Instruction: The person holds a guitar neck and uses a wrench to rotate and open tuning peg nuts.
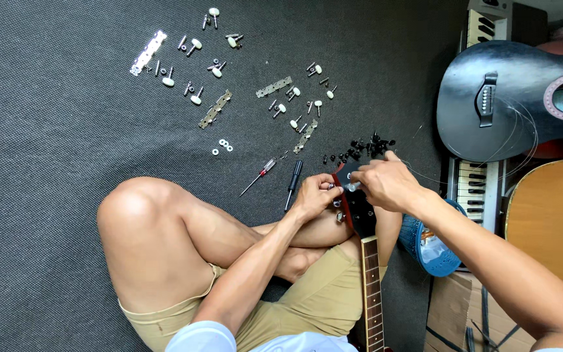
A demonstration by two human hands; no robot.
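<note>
**A:** What's on my far left?

**B:** From my remote seat I see the dark mat (47,130) with tuner parts spread on it: metal plates (148,52), cream-knobbed tuning pegs (195,45) and small washers (223,145). Further right lie a red-handled screwdriver (260,175) and a black-handled screwdriver (294,182), both just beside the bent knee (128,208).

**A:** And my hands?

**B:** Your left hand (314,194) is curled narrow, fingertips pinching a small metal part against the left edge of the guitar headstock (353,195). The headstock sits between both hands, above your lap, its neck (372,293) running down toward you. Your right hand (386,184) grips the headstock from the right, fingers closed over its top; a small silvery piece shows at its fingertips, though I cannot tell exactly what it is.

**A:** Beyond that?

**B:** A heap of black pegs (363,148) lies just above the headstock. Right of your forearm there's a blue basket (434,251), a keyboard (474,189), a black guitar (503,98) and a light wooden guitar (555,221).
</note>
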